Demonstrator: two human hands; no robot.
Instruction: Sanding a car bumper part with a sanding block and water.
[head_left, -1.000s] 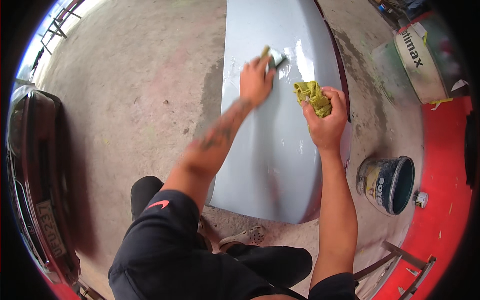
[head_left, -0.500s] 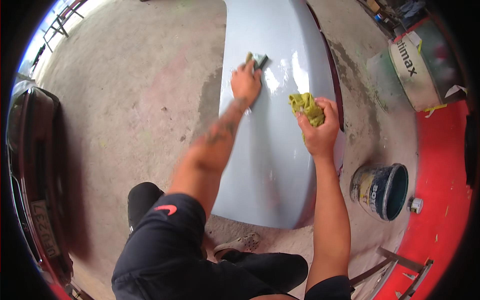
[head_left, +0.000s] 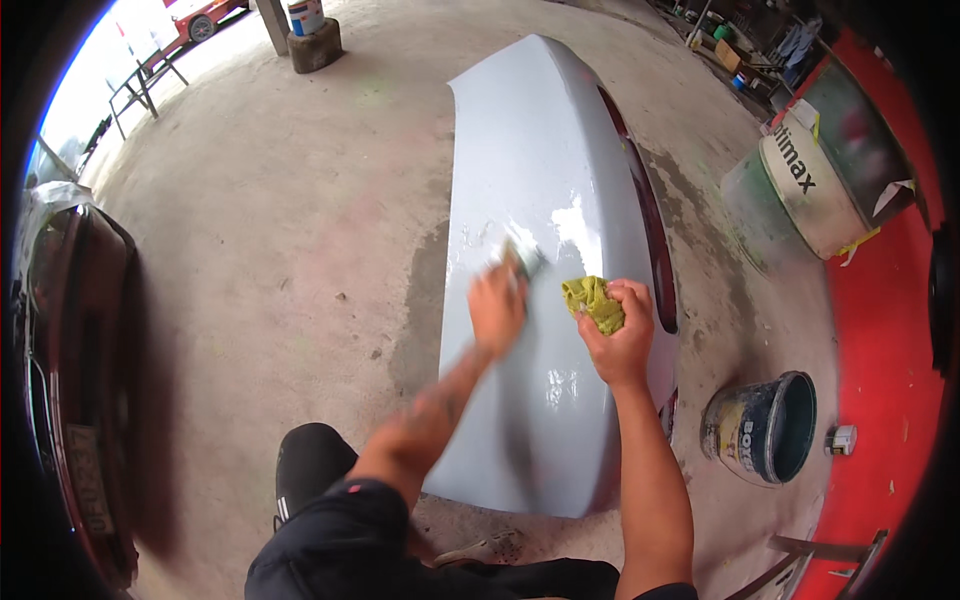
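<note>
A pale grey car trunk lid [head_left: 510, 140] lies lengthwise before me, wet and shiny in patches. On its surface my left hand [head_left: 497, 308] is closed over a flat sanding block [head_left: 526, 260], smeared by motion, with a dark edge beyond the fingers. My right hand [head_left: 622, 350] is to the right of it, over the lid, with fingers wrapped round a crumpled yellow-green cloth [head_left: 590, 300]. Whether the cloth touches the lid I cannot tell.
A dark bucket [head_left: 735, 435] stands right of the lid, beside a small can [head_left: 841, 440] and a red surface [head_left: 880, 370]. Farther back is a large greenish drum [head_left: 760, 205]. At the left rim sits a dark red car part [head_left: 80, 370]. A metal frame [head_left: 825, 548] occupies the lower right.
My left hand has drawn the block along the lid toward me. The right hand still grips the cloth. The view has shifted, showing more of the lid's far end.
</note>
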